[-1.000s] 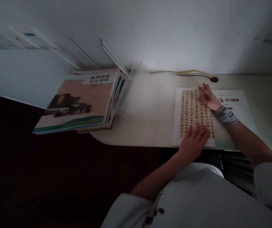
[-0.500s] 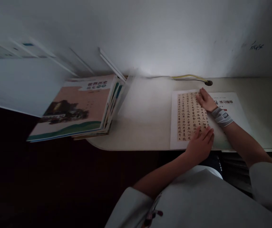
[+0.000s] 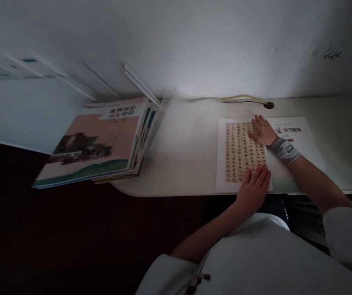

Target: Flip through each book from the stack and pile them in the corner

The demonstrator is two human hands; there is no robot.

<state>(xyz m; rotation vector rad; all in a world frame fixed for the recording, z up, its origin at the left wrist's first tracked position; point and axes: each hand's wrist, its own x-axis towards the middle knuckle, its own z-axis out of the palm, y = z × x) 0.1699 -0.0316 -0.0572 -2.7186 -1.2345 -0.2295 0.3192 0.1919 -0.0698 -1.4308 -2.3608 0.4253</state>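
On the pale desk lies a sheet of Chinese calligraphy (image 3: 234,151), dark characters in columns on a tan panel with a white margin. It overlaps the left part of a white-and-green book (image 3: 299,151) with Chinese print on its cover. My left hand (image 3: 254,186) rests on the sheet's lower right part near the desk's front edge, fingers stretched out. Higher up, my right hand (image 3: 264,130) lies flat with fingers spread over the sheet's upper right and the book. A grey band (image 3: 286,150) wraps my right wrist.
A stack of books (image 3: 96,139) with a pink cover on top overhangs the desk's left end. Beside it stands a clear plastic sheet or holder (image 3: 162,119). A yellow cable (image 3: 240,97) runs along the white wall into a round desk hole (image 3: 268,105).
The sheet has slid a little left over the book, uncovering more of its cover. My left hand has shifted slightly left, and my right hand's fingers have spread.
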